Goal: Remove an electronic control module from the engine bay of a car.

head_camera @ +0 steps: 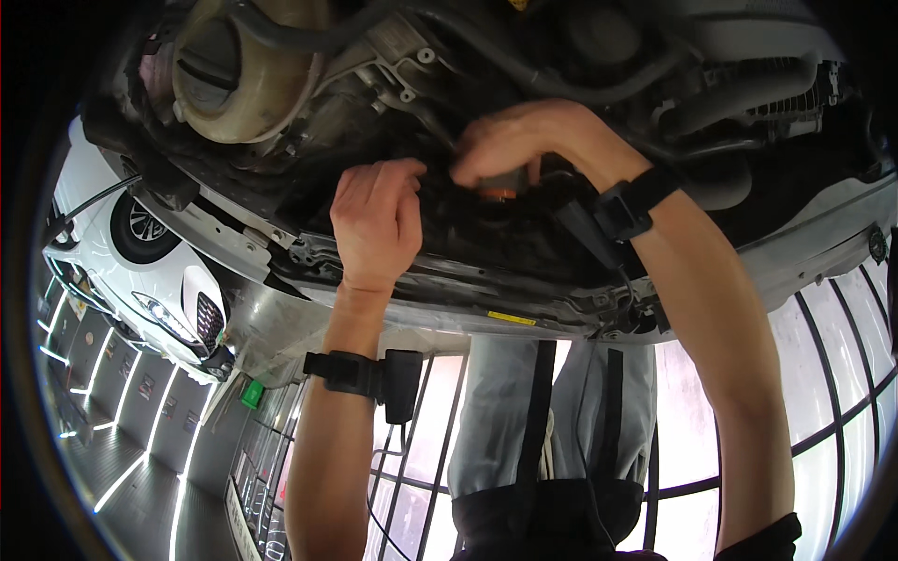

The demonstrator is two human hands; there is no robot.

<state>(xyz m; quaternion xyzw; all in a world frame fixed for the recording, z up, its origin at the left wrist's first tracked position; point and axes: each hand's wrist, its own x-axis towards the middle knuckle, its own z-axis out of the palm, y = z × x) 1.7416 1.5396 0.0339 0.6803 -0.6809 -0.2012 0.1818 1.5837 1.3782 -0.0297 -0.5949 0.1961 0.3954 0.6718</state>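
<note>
Over the open engine bay of a car, my left hand (379, 217) is bent with curled fingers, just behind the front crossmember (449, 270). Its fingertips point into the dark bay, and whether they hold anything is hidden. To the right, my right hand (519, 144) is blurred and arched down into the bay from the right. An orange part (497, 193) lies just below its fingers; its fingertips and any grip are unclear. A translucent coolant expansion tank (245, 105) with a dark cap (207, 63) stands at the upper left.
Black hoses (603, 88) run across the bay above my hands. A yellow label (512, 318) sits on the car's front edge. Both wrists wear strapped devices (401, 386) with cables. A white car (147, 280) stands at the left, and a green box (252, 394) lies beyond.
</note>
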